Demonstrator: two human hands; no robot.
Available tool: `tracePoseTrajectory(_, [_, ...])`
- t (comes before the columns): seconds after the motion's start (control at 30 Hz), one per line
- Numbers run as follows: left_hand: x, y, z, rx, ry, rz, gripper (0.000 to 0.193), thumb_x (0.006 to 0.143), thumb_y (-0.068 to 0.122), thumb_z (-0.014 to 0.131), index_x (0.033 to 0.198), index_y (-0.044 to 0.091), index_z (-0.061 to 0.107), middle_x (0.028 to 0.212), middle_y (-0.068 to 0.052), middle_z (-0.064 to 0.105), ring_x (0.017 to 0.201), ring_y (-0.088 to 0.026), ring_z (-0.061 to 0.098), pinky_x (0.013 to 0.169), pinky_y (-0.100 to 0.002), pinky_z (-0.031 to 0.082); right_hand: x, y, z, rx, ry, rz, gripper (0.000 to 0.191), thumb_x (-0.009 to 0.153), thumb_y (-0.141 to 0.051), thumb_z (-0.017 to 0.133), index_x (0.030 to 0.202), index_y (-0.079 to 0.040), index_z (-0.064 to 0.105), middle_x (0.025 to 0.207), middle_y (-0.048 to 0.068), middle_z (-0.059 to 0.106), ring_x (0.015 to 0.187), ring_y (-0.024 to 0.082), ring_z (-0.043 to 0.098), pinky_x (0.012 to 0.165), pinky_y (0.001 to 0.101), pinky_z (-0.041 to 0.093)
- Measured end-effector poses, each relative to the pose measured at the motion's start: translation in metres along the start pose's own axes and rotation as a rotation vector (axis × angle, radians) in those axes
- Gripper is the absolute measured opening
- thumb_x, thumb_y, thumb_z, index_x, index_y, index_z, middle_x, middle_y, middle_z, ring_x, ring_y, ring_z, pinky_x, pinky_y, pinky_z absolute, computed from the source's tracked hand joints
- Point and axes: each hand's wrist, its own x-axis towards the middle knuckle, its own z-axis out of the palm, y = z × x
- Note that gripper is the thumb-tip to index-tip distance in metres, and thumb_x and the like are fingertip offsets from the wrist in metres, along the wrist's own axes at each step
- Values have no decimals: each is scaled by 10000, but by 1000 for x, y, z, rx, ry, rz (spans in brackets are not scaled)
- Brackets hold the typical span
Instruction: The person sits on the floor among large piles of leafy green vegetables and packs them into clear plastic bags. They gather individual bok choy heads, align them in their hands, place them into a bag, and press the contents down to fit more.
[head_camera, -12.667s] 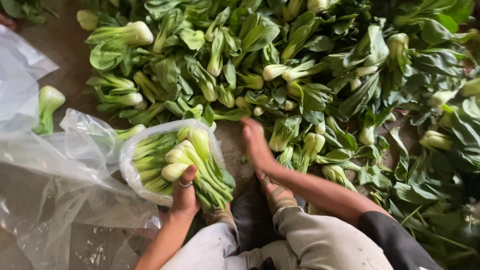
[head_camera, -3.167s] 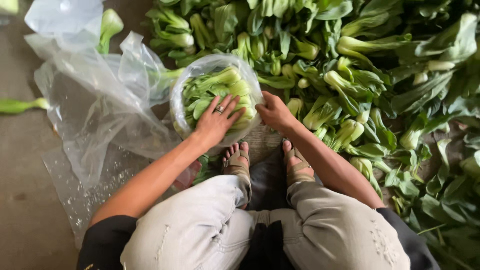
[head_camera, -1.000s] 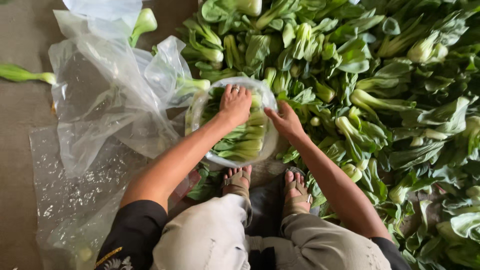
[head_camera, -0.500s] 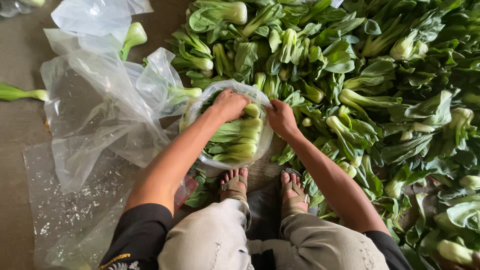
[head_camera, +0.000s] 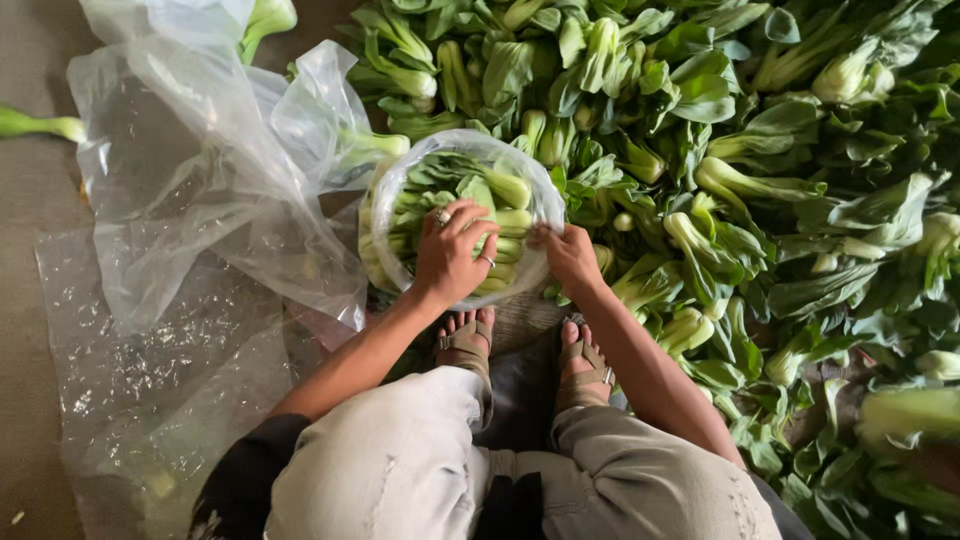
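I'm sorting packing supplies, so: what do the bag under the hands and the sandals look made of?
The bag looks like thin clear plastic film: glossy, crinkled, with the green stalks showing through it. The left hand presses on the greens inside it; the right hand grips its rim. The sandals have tan straps, possibly leather or a synthetic; the picture leaves that open.

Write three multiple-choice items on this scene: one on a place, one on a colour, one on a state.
1. Where does the left hand rest?
A. on the greens in the clear bag
B. on a sandal
C. on the bare floor

2. What colour are the leaves of the loose greens?
A. purple
B. green
C. yellow

3. How is the clear bag?
A. tied shut
B. empty
C. open-mouthed and filled

Answers:
1. A, its palm lies on the stalks.
2. B, the heap is green.
3. C, stalks fill its open mouth, the right hand at its rim.
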Motion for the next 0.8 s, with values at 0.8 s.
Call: tracePoseTrajectory(0.8, [-8,-82,-69,-33,-91,-629,218,935,153,635,1127,79,707,913,-220,717,878,-436,681,730,-508,534,-43,-6,-61,-108,27,-49,256,959,-207,606,985,19,724,750,14,705,661,95,611,589,300,496])
